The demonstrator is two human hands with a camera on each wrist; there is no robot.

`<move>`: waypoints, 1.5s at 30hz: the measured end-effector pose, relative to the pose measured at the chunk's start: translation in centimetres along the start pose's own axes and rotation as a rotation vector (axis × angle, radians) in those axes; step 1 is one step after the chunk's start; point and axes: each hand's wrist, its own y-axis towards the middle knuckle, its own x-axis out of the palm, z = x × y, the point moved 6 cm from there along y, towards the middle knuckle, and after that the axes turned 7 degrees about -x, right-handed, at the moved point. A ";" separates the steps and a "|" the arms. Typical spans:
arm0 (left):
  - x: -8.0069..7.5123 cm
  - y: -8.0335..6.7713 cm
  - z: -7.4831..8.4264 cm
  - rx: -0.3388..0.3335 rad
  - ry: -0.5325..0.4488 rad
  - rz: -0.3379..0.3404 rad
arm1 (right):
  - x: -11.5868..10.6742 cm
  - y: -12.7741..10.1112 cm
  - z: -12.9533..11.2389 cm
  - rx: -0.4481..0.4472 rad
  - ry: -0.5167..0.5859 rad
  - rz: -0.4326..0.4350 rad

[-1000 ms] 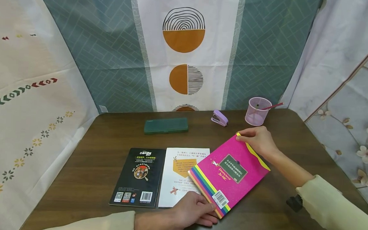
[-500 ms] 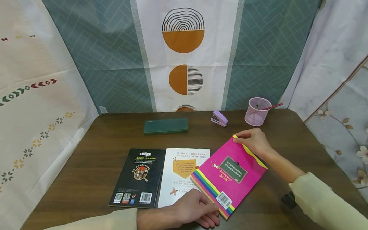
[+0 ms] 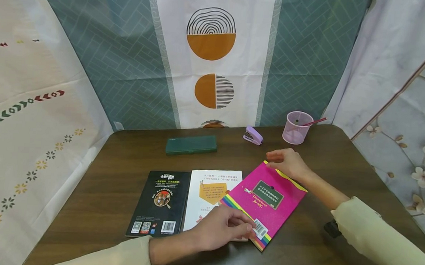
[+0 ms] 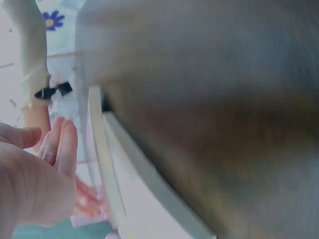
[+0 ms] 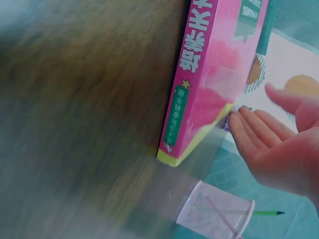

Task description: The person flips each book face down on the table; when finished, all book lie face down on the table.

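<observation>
A pink book [image 3: 266,198] with a rainbow stripe, a yellow edge and a barcode lies slanted on the table, its left corner overlapping a white book [image 3: 210,191]. My left hand [image 3: 219,227] hovers over its lower left corner, fingers loosely bent and holding nothing. At the far edge is my right hand [image 3: 287,163]. In the right wrist view this hand [image 5: 279,144] has its fingers extended, apart from the book's spine [image 5: 184,84]. A black book [image 3: 159,203] lies left of the white one. My left hand [image 4: 40,179] appears beside the book edges in the left wrist view.
Toward the back of the wooden table [image 3: 126,152] are a dark green pencil case [image 3: 191,145], a purple stapler [image 3: 253,135] and a pink mesh pen cup [image 3: 295,128] with a red pencil [image 3: 314,122]. Patterned curtains [image 3: 130,57] stand behind and at both sides.
The pink book has come down flat and slightly toward me. Both hands have let go of it; my left hand has lifted off the near corner, and the right fingers have opened at the far edge.
</observation>
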 end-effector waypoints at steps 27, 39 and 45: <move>-5.0 1.8 -2.6 0.170 0.879 0.124 | 0.4 -10.2 1.3 -0.123 -0.060 -0.291; -4.9 1.8 -2.6 0.199 0.933 0.124 | -0.5 -10.2 2.1 -0.156 -0.193 -0.210; -4.8 1.4 -2.5 0.211 0.973 0.137 | -0.9 -9.8 2.5 -0.178 -0.236 -0.156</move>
